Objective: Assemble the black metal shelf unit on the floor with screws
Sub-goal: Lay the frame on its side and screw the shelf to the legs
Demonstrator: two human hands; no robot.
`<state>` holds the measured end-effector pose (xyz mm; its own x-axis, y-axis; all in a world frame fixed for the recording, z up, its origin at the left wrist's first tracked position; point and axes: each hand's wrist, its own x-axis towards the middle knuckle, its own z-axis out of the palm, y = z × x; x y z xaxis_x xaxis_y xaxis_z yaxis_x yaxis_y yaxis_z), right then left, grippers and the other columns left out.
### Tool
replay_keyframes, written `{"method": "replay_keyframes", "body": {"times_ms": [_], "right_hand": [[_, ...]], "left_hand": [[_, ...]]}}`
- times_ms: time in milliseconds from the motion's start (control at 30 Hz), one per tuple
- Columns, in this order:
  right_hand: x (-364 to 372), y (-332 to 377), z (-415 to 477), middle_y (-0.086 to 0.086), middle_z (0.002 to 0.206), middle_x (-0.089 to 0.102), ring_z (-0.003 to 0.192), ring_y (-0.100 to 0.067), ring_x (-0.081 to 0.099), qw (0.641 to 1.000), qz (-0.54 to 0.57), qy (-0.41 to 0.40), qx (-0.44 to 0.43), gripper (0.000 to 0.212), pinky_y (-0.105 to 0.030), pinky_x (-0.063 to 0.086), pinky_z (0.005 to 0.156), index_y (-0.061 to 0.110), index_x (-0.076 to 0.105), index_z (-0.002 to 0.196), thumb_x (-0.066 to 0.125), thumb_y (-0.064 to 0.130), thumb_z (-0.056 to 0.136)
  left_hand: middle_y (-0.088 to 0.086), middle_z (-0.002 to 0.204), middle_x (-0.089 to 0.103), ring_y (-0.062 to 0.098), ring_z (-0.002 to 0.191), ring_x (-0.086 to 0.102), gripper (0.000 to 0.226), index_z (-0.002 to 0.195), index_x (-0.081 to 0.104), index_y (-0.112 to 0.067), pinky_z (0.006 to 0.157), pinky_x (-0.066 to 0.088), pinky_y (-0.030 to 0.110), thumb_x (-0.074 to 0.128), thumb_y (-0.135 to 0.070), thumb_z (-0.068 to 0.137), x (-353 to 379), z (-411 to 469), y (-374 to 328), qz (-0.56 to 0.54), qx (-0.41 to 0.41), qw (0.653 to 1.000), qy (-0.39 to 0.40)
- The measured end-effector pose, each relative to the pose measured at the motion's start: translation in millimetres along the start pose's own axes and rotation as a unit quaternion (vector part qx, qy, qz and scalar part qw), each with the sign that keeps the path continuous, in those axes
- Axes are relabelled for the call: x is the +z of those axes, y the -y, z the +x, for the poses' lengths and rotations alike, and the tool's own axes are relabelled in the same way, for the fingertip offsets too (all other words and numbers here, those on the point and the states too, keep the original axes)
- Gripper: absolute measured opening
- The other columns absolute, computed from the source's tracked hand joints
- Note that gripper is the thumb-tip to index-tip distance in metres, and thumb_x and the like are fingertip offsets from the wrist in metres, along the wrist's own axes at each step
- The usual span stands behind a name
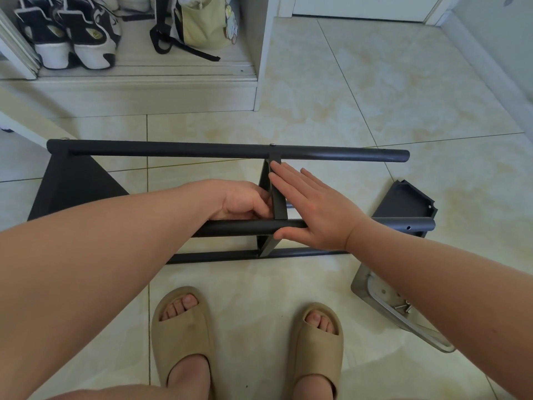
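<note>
**Position.** The shelf unit [245,227] lies on its side on the tiled floor, centre of view, tubes running 9 to 3 o'clock. The far tube [184,150] sits toward 12 o'clock, and two nearer tubes sit toward 6 o'clock.

**Hands.** The left hand [245,200] has its fingers curled round the left edge of the middle panel [279,204]. The right hand [311,209] is flat with straight fingers, pressing on the panel's right face and holding nothing.

**Progress.**
- Done: an end panel [72,186] is fitted at 9 o'clock. The middle panel stands between the tubes, with a screw head [272,144] seated where it meets the far tube.
- Left, by judgement: the middle panel's other joints cannot be checked from here. The tube ends at 3 o'clock are bare.
- A loose panel [403,202] lies on the floor beside those ends, not yet fitted.

**Surroundings.** A clear bag [372,287] with spare screws [403,306] lies at 4 o'clock. Sandalled feet [184,327] stand at 6 o'clock. Shoes [72,33] sit in a cabinet at 11 o'clock.
</note>
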<state>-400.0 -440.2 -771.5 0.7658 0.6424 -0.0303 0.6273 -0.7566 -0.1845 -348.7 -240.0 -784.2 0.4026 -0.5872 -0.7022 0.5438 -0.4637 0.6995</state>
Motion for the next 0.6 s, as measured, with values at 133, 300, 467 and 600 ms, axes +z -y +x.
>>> {"method": "replay_keyframes", "body": {"times_ms": [133, 300, 467, 600], "right_hand": [[0.6, 0.3, -0.2, -0.008, 0.169, 0.008, 0.156, -0.025, 0.01, 1.0, 0.003, -0.007, 0.0, 0.1, -0.047, 0.016, 0.127, 0.006, 0.018, 0.16, 0.033, 0.077, 0.092], [1.1, -0.2, 0.3, -0.007, 0.169, 0.008, 0.156, -0.023, 0.009, 1.0, -0.001, -0.006, 0.001, 0.1, -0.046, 0.016, 0.127, 0.006, 0.017, 0.161, 0.036, 0.076, 0.091], [1.7, -0.7, -0.1, -0.008, 0.169, 0.009, 0.156, -0.024, 0.01, 1.0, -0.004, -0.009, 0.001, 0.1, -0.045, 0.015, 0.127, 0.005, 0.019, 0.16, 0.037, 0.076, 0.091], [1.1, -0.7, -0.1, -0.008, 0.169, 0.008, 0.156, -0.024, 0.01, 1.0, -0.001, -0.009, 0.001, 0.1, -0.046, 0.015, 0.127, 0.006, 0.018, 0.16, 0.037, 0.076, 0.091]], "left_hand": [[0.009, 0.08, 0.071, 0.021, 0.079, 0.064, 0.02, 0.091, 0.069, -0.005, 0.093, 0.049, 0.037, 0.05, -0.003, 0.095, -1.3, -1.1, 0.1, -0.033, -0.05, 0.998, 0.033], [0.005, 0.069, 0.068, 0.015, 0.065, 0.061, 0.019, 0.085, 0.07, -0.007, 0.077, 0.049, 0.031, 0.055, -0.01, 0.095, -0.8, -0.2, -0.8, -0.016, -0.064, 0.998, 0.021], [0.007, 0.069, 0.07, 0.019, 0.07, 0.065, 0.014, 0.088, 0.07, -0.004, 0.079, 0.05, 0.035, 0.056, -0.004, 0.093, -1.8, -0.2, -0.4, 0.006, -0.045, 0.999, 0.011], [0.009, 0.08, 0.072, 0.02, 0.078, 0.065, 0.024, 0.083, 0.075, -0.007, 0.088, 0.049, 0.036, 0.054, 0.0, 0.093, -3.5, -0.2, 1.8, -0.011, -0.04, 0.999, 0.034]]}}
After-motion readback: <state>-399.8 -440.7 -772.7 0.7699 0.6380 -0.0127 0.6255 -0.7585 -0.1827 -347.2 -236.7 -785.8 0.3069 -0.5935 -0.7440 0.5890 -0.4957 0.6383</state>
